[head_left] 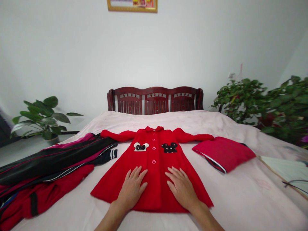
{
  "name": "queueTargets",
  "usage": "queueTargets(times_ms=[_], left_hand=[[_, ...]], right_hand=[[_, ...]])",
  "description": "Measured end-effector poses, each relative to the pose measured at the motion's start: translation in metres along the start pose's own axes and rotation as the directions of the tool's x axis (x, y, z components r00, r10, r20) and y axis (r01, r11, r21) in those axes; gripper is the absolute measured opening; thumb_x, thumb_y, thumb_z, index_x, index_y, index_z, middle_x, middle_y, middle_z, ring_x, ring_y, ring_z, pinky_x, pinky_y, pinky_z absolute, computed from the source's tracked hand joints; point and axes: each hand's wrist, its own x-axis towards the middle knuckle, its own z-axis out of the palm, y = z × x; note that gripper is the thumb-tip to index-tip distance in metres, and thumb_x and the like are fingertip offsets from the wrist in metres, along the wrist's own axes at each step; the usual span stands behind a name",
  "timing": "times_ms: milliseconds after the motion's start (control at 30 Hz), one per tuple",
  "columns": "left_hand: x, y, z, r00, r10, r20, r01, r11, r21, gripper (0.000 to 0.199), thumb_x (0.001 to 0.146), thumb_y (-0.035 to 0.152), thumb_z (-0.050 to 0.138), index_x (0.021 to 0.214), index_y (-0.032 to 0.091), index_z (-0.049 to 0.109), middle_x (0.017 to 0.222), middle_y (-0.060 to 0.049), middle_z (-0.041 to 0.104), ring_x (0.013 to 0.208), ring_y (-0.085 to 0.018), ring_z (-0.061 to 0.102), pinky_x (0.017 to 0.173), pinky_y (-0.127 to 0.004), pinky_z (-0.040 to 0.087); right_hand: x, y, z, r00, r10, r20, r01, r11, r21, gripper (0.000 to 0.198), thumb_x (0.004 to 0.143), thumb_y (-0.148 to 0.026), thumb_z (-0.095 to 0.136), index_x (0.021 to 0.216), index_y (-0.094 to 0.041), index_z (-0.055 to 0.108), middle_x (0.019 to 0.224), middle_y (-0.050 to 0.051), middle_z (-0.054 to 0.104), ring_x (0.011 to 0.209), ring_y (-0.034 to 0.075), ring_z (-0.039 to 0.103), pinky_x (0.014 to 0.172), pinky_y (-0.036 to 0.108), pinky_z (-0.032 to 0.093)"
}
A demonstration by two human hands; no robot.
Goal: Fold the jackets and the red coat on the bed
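A red button-front coat (154, 179) lies face up on the bed, its sleeves stretched out to both sides and its hem toward me. White bow and black mouse-head patches mark its two pockets. My left hand (133, 186) rests palm down on the coat's lower left part, fingers spread. On the lower right part lies my right hand (180, 187), flat as well, with the fingers apart. Neither hand grips the cloth. The coat's left sleeve end touches a pile of dark and red clothes (60, 160); its right sleeve end meets a folded red garment (226, 154).
A pale pink sheet (240, 199) covers the bed, with a dark wooden headboard (156, 101) behind. Potted plants stand at the left (45, 118) and right (243, 99). A pale flat item (286, 170) with a dark cord lies at the right edge.
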Motion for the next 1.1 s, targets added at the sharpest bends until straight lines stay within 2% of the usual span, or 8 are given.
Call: queueTargets(times_ms=[1100], left_hand=[[-0.0005, -0.004, 0.0058, 0.999, 0.026, -0.04, -0.027, 1.0, -0.015, 0.05, 0.097, 0.04, 0.043, 0.146, 0.034, 0.041, 0.154, -0.006, 0.042, 0.144, -0.026, 0.034, 0.117, -0.052, 0.027]], right_hand=[[-0.0001, -0.0007, -0.0015, 1.0, -0.006, -0.002, 0.006, 1.0, -0.007, 0.04, 0.094, -0.029, 0.045, 0.129, -0.024, 0.063, 0.142, 0.004, 0.055, 0.136, 0.022, 0.044, 0.118, 0.047, 0.025]])
